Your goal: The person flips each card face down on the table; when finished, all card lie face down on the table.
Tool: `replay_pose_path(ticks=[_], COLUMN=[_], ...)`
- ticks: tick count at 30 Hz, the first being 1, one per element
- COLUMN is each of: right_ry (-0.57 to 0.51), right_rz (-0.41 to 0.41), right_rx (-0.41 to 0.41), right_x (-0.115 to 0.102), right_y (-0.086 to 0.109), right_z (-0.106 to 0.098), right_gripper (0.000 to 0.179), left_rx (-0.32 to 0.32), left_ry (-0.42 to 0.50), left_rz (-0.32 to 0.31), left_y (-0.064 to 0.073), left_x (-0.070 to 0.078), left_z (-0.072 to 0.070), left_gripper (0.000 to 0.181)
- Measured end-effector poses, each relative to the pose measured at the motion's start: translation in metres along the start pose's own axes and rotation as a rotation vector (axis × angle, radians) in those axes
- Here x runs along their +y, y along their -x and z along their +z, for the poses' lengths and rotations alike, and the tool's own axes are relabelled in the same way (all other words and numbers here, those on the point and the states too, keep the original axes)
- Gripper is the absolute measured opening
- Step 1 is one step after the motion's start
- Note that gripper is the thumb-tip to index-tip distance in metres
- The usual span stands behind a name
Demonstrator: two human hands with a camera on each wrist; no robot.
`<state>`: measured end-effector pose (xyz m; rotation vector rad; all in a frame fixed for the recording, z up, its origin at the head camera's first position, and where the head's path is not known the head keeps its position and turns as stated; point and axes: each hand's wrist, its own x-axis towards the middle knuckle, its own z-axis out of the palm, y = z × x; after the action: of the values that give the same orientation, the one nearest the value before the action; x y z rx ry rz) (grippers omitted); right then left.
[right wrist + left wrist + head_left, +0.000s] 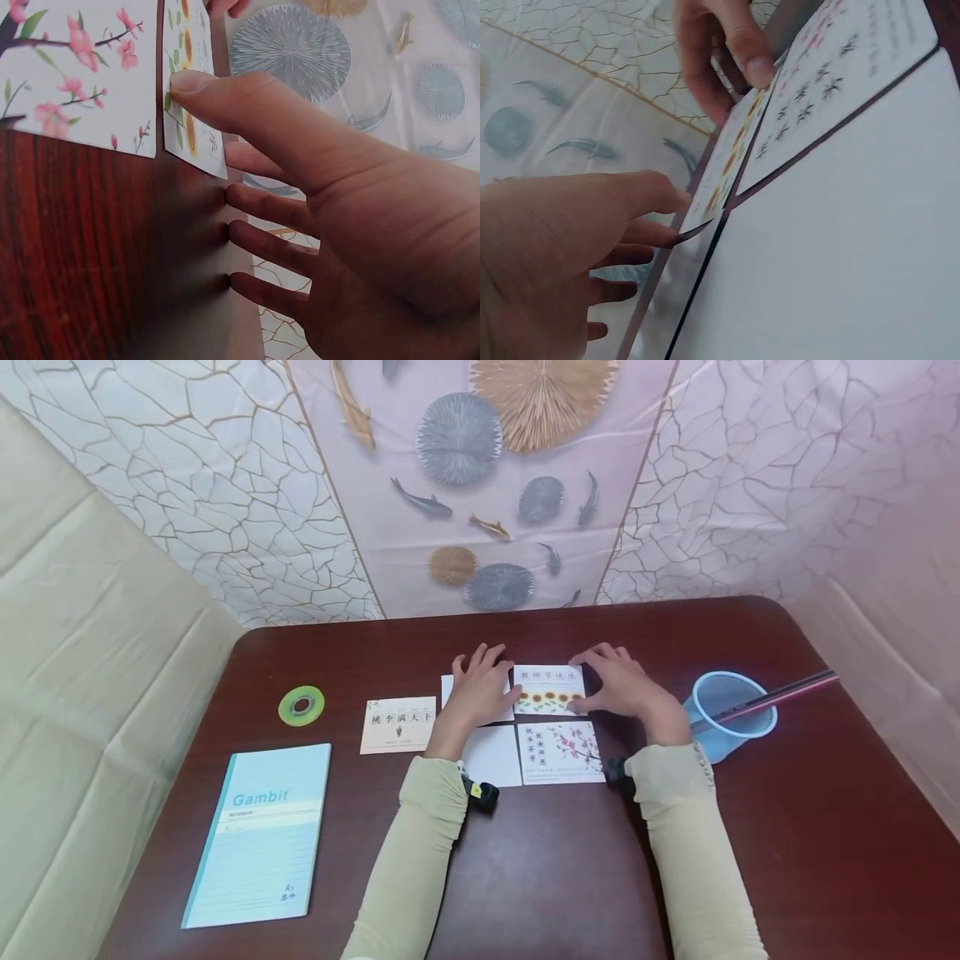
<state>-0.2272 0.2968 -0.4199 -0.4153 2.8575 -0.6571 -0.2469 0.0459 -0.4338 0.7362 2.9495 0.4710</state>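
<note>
Notebook (266,843): well left of sunflower card (543,683) | text card (397,735): left of it | left hand (478,695): at sunflower card's left edge, cannot tell if gripping | sunflower card: on table (547,868), between hands | right hand (630,687): pinching its right end | cup (723,743): right of it

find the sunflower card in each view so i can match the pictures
Head: sunflower card, just right of and below centre.
Left wrist: sunflower card, near centre, slanting up to the right.
Right wrist: sunflower card, at the top, left of centre.
Shared landmark: the pink-blossom card, next to it in all three.
</note>
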Motion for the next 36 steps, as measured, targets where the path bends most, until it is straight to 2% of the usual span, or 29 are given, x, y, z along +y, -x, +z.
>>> replay_pose_path(ticks=[3,6,8,11,13,15,19,22,30,33,36], right_ry=[-0.002,-0.004,-0.002,-0.001,0.006,0.004,-0.003,-0.007,-0.025,-0.027,-0.046], right_rz=[-0.004,0.001,0.008,0.011,0.01,0.009,0.004,-0.005,-0.017,-0.029,-0.043], right_rx=[0.014,0.017,0.02,0.018,0.016,0.015,0.012,0.01,-0.03,-0.018,0.009], right_x=[-0.001,-0.001,-0.001,0.0,0.001,0.001,0.002,0.003,0.002,-0.001,-0.006], right_y=[-0.004,-0.006,-0.006,-0.006,-0.006,-0.006,-0.005,-0.004,-0.001,-0.002,-0.002], right_z=[-0.001,-0.002,-0.003,-0.003,-0.002,-0.001,-0.001,0.0,0.0,0.0,0.0], right_gripper=[0.074,0.074,0.074,0.074,0.074,0.074,0.075,0.076,0.093,0.092,0.091], left_rx=[0.037,0.069,0.073,0.029,-0.005,-0.019,0.005,0.019,0.031,0.024,0.027], left_ry=[0.047,0.162,0.252,0.326,0.326,0.3,0.245,0.237,0.31,0.324,0.3], left_rz=[-0.005,0.016,0.052,0.113,0.141,0.153,0.135,0.117,0.099,0.098,0.099], left_y=[-0.002,-0.004,-0.004,-0.003,-0.001,0.001,0.002,0.002,0.004,0.006,0.008], left_x=[-0.002,-0.003,-0.003,-0.001,0.0,0.0,0.0,-0.001,-0.007,-0.009,-0.01], left_z=[0.0,-0.003,-0.005,-0.008,-0.01,-0.01,-0.01,-0.01,-0.013,-0.016,-0.019], left_gripper=[0.045,0.047,0.056,0.084,0.099,0.105,0.099,0.096,0.092,0.094,0.104])
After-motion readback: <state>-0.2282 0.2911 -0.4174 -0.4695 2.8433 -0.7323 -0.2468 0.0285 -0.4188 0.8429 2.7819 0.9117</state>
